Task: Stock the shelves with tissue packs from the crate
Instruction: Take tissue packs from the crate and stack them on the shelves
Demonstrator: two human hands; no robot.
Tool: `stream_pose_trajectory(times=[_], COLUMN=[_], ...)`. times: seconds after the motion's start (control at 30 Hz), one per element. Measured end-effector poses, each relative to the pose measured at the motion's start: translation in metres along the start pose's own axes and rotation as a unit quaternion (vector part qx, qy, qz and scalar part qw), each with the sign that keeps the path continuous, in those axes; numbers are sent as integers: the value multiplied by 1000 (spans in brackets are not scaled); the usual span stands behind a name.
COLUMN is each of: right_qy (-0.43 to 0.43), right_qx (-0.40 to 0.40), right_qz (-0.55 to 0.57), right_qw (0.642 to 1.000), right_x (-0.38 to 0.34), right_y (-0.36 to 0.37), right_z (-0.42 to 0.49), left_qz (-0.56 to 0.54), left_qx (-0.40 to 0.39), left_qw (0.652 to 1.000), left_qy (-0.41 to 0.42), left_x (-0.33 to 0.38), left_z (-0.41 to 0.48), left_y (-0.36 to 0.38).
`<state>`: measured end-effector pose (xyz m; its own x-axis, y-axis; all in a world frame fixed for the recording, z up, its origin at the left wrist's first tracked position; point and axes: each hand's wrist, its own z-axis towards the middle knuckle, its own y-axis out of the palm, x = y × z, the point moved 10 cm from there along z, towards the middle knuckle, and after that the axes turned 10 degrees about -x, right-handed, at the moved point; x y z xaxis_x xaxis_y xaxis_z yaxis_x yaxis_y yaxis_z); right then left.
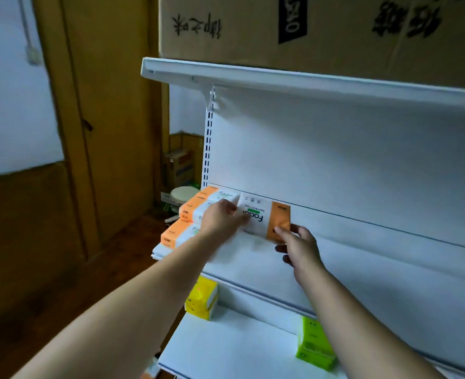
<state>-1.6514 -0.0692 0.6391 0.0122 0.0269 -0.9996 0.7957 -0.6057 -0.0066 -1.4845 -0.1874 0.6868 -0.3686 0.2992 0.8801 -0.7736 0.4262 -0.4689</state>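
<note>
Head view. Rectangular orange-and-white tissue pack [264,218], wrapped in smooth, soft plastic film, is held lengthwise with its printed face toward me. It sits at the back of the middle white metal shelf [362,269], close to the flat back panel. It lies just right of a stack of matching orange-and-white packs [196,212] at the shelf's left end.

My left hand [220,218] grips the pack's white end, fingers curled onto it. My right hand [298,242] pinches the orange end, thumb on the front face and fingers tucked below. I cannot tell whether the pack's lower edge touches the shelf, because my hands cover it.

Above, a thin upper shelf [308,80] of the same painted metal carries a large brown cardboard box [335,28] with black printed characters. Below, the lower shelf [226,348] holds a blocky yellow pack [201,299] at its left end and a lime-green pack [313,343] well apart to the right. A plain brown wooden door [108,105] stands left of the shelving.
</note>
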Motion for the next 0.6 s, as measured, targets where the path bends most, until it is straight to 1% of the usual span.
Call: stream_pose_trajectory(times=[0.07,0.13,0.27,0.37,0.43,0.5,0.6], right_qy=[15,39,62,79,86,91,81], right_qx=[23,31,47,63,77,96,117], right_qz=[4,5,0,-2,-20,-49,-143], right_qw=[1000,999,997,995,993,990,979], right_x=[0,4,15,28,34,39,40], right_y=[-4,-2,4,8,8,5,-2], right_z=[33,61,108,129,137,143,151], left_qz=[63,96,226,300,361,427,505], left_qx=[-60,-92,-107,-111,-115,-124,-132], left_qw=[996,991,967,945,921,888,841], left_qy=[13,24,56,75,94,117,141], left_x=[8,12,13,9,8,6,2], left_z=[35,65,112,135,144,150,156], left_y=[15,23,34,42,49,58,69])
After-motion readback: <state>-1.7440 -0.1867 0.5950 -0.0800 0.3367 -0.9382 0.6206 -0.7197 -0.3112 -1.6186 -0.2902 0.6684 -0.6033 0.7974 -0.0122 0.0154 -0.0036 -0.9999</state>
